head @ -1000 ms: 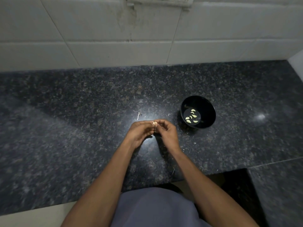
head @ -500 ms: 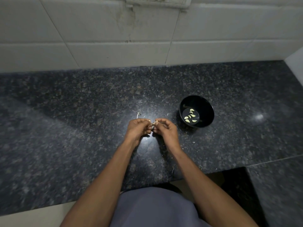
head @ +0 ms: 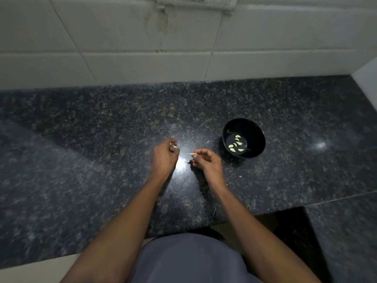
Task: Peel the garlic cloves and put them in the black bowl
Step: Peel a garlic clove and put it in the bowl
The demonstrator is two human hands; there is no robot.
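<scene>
The left hand point(head: 164, 155) pinches a small pale garlic clove point(head: 173, 145) at its curled fingertips, over the dark speckled granite counter point(head: 102, 160). The right hand point(head: 207, 161), a short gap to its right, pinches a thin papery strip of garlic skin point(head: 192, 154) between thumb and forefinger, its other fingers loosely curled. Whether the clove is fully bare is too small to tell.

The round black bowl point(head: 256, 147) stands just right of the right hand and slightly farther away, with several peeled pale cloves point(head: 236, 144) on its bottom.

Judging the risks: the clove is small and likely slick, so a loose pinch could drop it on the counter, and the strip of skin could cling to the fingers and end up in the bowl.

The counter's near edge runs below the forearms, with a cut-out corner at near right; the white tiled wall point(head: 122, 48) bounds the far side. Open counter lies to the left and beyond the bowl.
</scene>
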